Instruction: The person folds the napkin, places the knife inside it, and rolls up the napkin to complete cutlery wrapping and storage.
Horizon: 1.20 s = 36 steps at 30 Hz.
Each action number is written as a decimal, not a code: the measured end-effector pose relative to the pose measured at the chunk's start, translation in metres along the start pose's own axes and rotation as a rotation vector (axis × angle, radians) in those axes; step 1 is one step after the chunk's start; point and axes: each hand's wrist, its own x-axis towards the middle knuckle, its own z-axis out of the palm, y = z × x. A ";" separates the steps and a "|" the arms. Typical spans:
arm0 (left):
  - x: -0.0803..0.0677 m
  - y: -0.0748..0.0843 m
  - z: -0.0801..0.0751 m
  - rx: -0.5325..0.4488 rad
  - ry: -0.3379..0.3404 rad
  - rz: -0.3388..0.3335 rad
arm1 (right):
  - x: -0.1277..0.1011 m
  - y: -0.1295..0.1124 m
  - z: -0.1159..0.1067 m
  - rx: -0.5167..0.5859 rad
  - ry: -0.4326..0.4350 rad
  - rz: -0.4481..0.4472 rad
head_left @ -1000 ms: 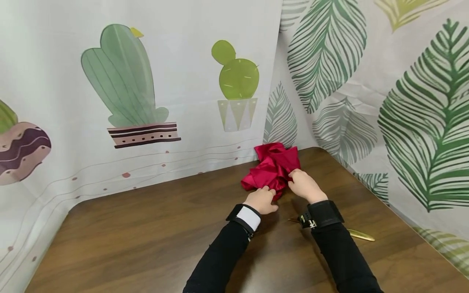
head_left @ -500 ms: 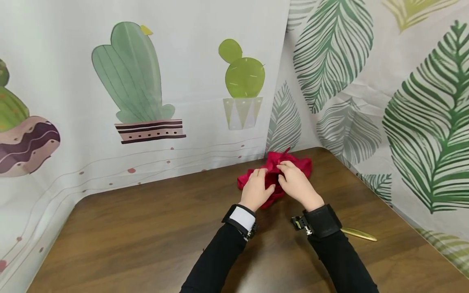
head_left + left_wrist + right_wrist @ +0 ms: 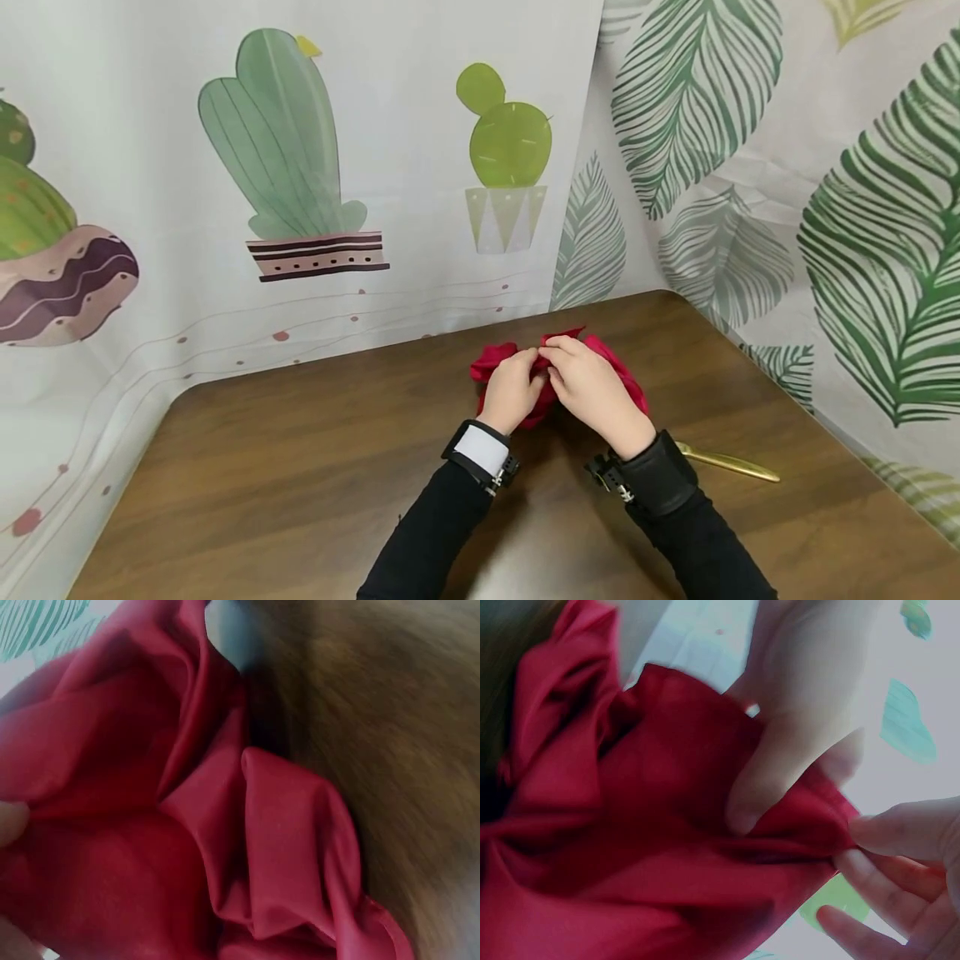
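Observation:
A crumpled red satin cloth (image 3: pixel 491 360) is raised in loose folds near the far right part of the table. My left hand (image 3: pixel 512 390) holds it from the left, with its thumb on the cloth, as the right wrist view shows. My right hand (image 3: pixel 596 392) pinches the cloth's edge (image 3: pixel 832 847) between thumb and fingertips. The two hands meet closely over the cloth. In the left wrist view the cloth's folds (image 3: pixel 292 847) fill most of the picture, with only bits of fingers (image 3: pixel 9 823) at the left edge.
A slim gold-coloured utensil (image 3: pixel 735 465) lies on the brown wooden table (image 3: pixel 300 467), right of my right wrist; its near-wrist end is partly hidden. White curtains with cactus (image 3: pixel 285 142) and leaf prints (image 3: pixel 697 100) hang behind the table's back and right edges.
Both hands have come closer together, and the cloth has been drawn toward me, away from the back curtain. Its bunched shape has been opened and gathered between the fingers.

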 end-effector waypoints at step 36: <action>-0.093 -0.115 -0.092 0.248 0.090 -0.126 | -0.001 -0.014 -0.046 -0.086 0.252 -0.120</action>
